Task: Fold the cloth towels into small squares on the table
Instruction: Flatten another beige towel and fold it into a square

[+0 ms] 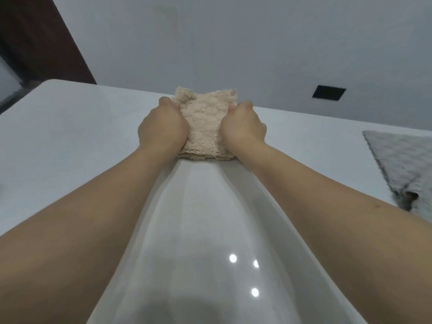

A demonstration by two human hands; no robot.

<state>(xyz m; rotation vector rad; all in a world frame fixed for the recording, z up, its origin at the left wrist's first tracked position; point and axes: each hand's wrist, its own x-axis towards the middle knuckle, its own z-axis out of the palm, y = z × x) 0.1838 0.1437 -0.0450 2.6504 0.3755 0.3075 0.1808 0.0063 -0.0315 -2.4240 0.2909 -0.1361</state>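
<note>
I see both hands, left (161, 127) and right (243, 127), with fingers curled, gripping a folded beige towel (205, 122) at the far table (70, 136) edge; a grey towel (402, 160), perhaps unfolded, lies right.

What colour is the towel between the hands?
Pale beige towel, with a bumpy, bubbly texture; the head view shows it.

Single head-worn view: we look forward and down along both forearms, close above the white table (70, 127), wall beyond.
</note>
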